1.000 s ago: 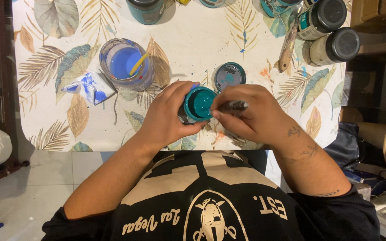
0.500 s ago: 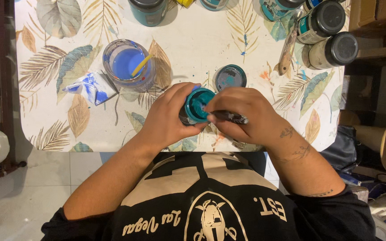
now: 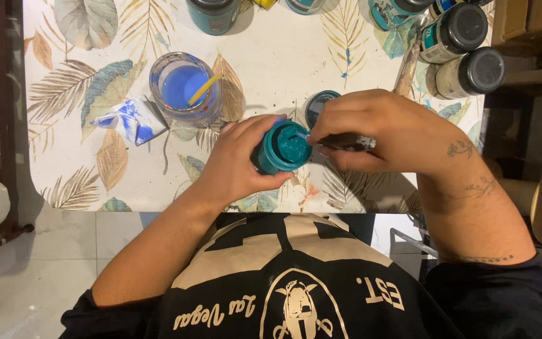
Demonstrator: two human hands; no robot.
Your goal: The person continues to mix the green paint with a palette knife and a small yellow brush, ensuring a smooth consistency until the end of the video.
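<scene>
Leaf-patterned cloth covers the table [image 3: 271, 56] in front of you, and everything you are working with sits on it or just above its near edge. Your body in a dark printed shirt fills the near part of the view, with pale floor tiles showing to the left.

Along the far edge stand several paint jars; two with dark lids [image 3: 465, 25] lie or lean at the far right. A glass of blue water [image 3: 182, 88] stands to the far left of your hands with a yellow stick resting in it, and a crumpled rag stained blue [image 3: 127, 119] lies just beside it on its left.

Your left hand [image 3: 236, 163] is wrapped around a small teal paint jar [image 3: 283, 147], fingers curled and pressed against its side, tilting its open mouth toward you just above the near edge of the table. Its lid [image 3: 318, 103] is already off and lies flat on the cloth just beyond the jar, partly behind your right hand.

Your right hand [image 3: 384, 132] pinches a thin brush [image 3: 346, 142] between thumb and fingertips, the other fingers folded close. The tip reaches the rim of the jar, touching the glittery teal paint.

So the jar is open and in hand and the brush is at the paint; I judge you are loading it. No painted surface shows, so the painting itself looks still ahead.
</scene>
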